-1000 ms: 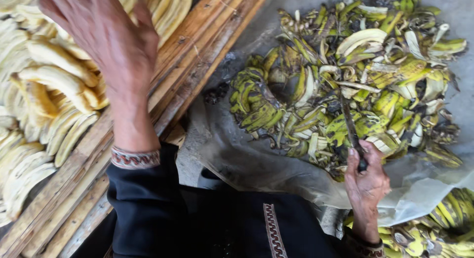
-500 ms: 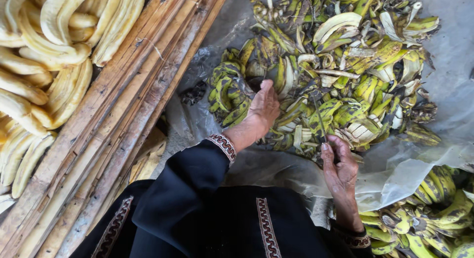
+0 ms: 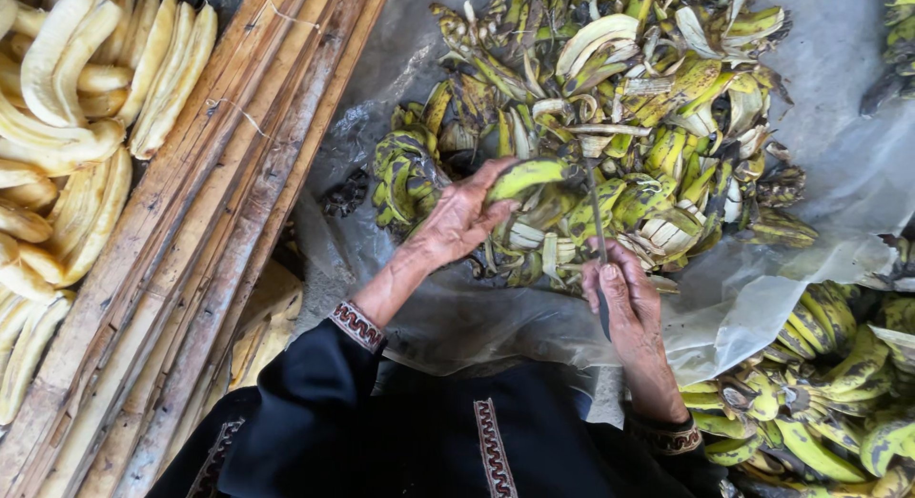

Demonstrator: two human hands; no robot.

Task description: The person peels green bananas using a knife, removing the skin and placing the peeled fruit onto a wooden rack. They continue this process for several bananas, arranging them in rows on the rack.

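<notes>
While your left hand (image 3: 457,222) grips the green banana (image 3: 529,177) at twelve o'clock, your right hand (image 3: 624,303), clenching the knife (image 3: 597,222), could slip and nick fingers.

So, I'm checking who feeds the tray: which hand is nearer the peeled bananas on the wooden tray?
Left hand, on the peel pile, is nearer the peeled bananas. Right hand with the knife is farther right.
</notes>
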